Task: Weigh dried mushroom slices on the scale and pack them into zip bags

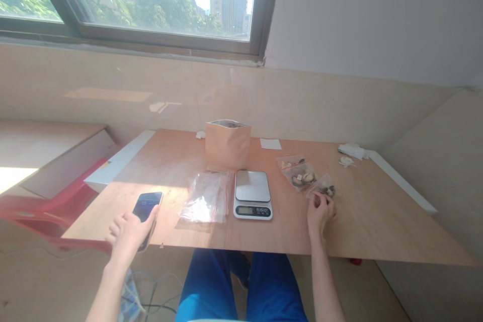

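Note:
At the table's front left, my left hand (130, 234) lies over a dark smartphone (147, 203), thumb along its right edge and fingers curled on the left. The phone's near end reaches past the table edge. On the right, my right hand (320, 211) pinches a small clear zip bag (325, 184) holding dark and pale dried pieces. Two more filled zip bags (304, 175) lie just behind it. Between my hands stands a white kitchen scale (252, 193) with nothing on its platform. Left of the scale is a stack of flat, clear zip bags (206, 198).
An upright kraft paper pouch (228, 146), open at the top, stands behind the scale. A white card (270, 144) lies near the wall. White scraps (352, 152) sit at the back right. A red chair (71, 196) is beside the table's left edge.

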{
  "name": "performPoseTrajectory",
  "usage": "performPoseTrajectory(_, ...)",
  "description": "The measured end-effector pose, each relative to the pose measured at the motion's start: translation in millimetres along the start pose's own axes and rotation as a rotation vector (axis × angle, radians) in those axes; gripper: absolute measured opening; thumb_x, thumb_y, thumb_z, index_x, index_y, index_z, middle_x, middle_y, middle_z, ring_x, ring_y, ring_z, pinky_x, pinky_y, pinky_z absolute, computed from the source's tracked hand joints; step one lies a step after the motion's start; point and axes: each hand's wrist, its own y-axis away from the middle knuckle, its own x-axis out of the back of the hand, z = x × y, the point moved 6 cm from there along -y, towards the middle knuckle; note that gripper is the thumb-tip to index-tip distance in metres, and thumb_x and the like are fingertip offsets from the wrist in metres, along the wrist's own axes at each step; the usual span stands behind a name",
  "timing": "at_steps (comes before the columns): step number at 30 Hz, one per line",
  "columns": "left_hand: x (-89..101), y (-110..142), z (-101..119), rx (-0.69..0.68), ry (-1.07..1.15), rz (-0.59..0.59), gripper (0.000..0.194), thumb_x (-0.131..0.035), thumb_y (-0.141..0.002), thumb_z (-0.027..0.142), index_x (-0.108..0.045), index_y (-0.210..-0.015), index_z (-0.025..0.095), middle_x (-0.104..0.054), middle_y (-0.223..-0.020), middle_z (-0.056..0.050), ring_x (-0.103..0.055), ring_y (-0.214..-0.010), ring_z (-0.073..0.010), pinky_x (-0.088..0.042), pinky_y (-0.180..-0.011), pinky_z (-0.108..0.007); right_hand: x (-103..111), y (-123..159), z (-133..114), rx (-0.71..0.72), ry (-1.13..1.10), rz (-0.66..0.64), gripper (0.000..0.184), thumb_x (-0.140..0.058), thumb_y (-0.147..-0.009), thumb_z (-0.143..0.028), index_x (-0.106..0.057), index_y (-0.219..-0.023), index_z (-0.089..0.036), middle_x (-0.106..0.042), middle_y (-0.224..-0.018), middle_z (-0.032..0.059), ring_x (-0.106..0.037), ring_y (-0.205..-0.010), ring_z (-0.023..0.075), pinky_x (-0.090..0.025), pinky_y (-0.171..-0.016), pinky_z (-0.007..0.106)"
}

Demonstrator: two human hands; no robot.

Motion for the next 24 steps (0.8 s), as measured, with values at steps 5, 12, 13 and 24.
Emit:
performPoseTrajectory(5,10.8,39,59,-0.06,0.378,-0.098,0.048,-0.038,-0.079,0.049,-0.053,-0.106,0.013,-0.053,-0.115,-0.018,-0.048,-0.11,-0.0346,-0.036,-0.09,-0.054,34,-6,-44,-0.061,-0.313,0.121,0.032,-0.042,-0.081,-0.034,-0.062,-0.09,-0.011,-0.063,-0.088,0.0153,-0.057,-0.08,0.0236,-0.043,-0.074,0.037)
performPoseTrajectory(12,-4.5,117,180,-0.143,1.281,-0.895,0.034,-0.051,-0.075,0.047,-0.056,-0.091,0.017,-0.058,-0.075,-0.002,-0.054,-0.06,-0.0114,-0.043,-0.057,-0.024,58,57,-158,0.263,-0.648,-0.258,0.022,-0.042,-0.088,-0.029,-0.06,-0.096,-0.019,-0.066,-0.097,0.0077,-0.06,-0.092,0.0189,-0.047,-0.081,0.032)
performPoseTrajectory(13,-4.7,122,188,-0.112,1.332,-0.956,0.034,-0.05,-0.075,0.047,-0.056,-0.087,0.016,-0.057,-0.072,-0.002,-0.054,-0.059,-0.0111,-0.043,-0.055,-0.024,58,69,-169,0.341,-0.682,-0.319,0.022,-0.041,-0.089,-0.025,-0.06,-0.098,-0.021,-0.065,-0.098,0.0073,-0.06,-0.094,0.0186,-0.047,-0.082,0.033)
performPoseTrajectory(24,-16.3,108,176,-0.082,1.219,-0.744,0.025,-0.055,-0.071,0.041,-0.056,-0.071,0.016,-0.057,-0.071,0.0,-0.054,-0.074,-0.0154,-0.044,-0.072,-0.028,58,111,-204,0.638,-0.851,-0.917,0.029,-0.034,-0.091,-0.033,-0.054,-0.109,-0.023,-0.056,-0.116,0.0068,-0.049,-0.112,0.0181,-0.039,-0.096,0.036)
